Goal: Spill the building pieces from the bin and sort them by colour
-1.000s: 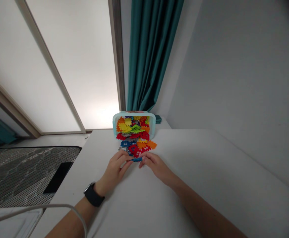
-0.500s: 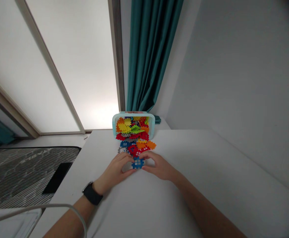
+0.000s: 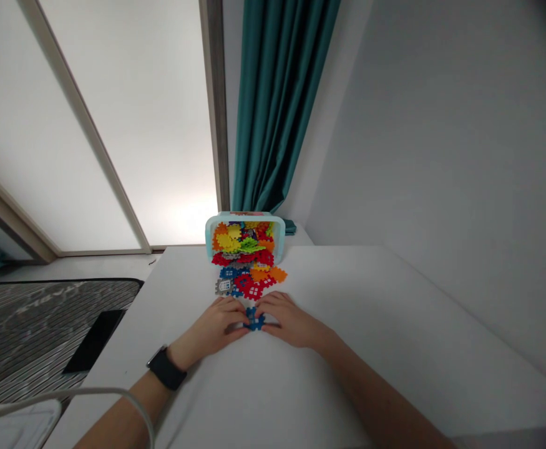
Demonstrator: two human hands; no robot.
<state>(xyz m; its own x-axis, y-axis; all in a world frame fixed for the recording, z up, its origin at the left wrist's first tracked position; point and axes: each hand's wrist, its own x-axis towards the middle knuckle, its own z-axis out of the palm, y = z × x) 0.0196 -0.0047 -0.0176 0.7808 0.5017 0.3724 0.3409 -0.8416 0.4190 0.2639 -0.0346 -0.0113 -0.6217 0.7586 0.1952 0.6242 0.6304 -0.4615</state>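
blue interlocking plastic block [image 3: 254, 318]: on the tabletop [image 3: 347, 337], just in front of the spilled pile, between both hands. long axis runs away from the person, toward the tub; outline cross-like, a little longer than wide.

left to right: striped mattress [image 3: 43, 305] beside the tabletop; flat black slab [image 3: 93, 341] along its edge; white cable [image 3: 90, 391] across lower left. left hand [image 3: 214, 324], black watch [image 3: 165, 368] on wrist, closed on the block's left side. grey block [image 3: 224, 286] at the pile's left edge, small marking on it too small to read. pile of red, blue and orange blocks [image 3: 254, 280] lies spilled from the mouth of a tipped pale aqua tub [image 3: 208, 242], which is packed with more blocks. teal curtain [image 3: 277, 106] hangs behind the tub. right hand [image 3: 291, 320] closed on the block's right side, so the grip is two-handed.
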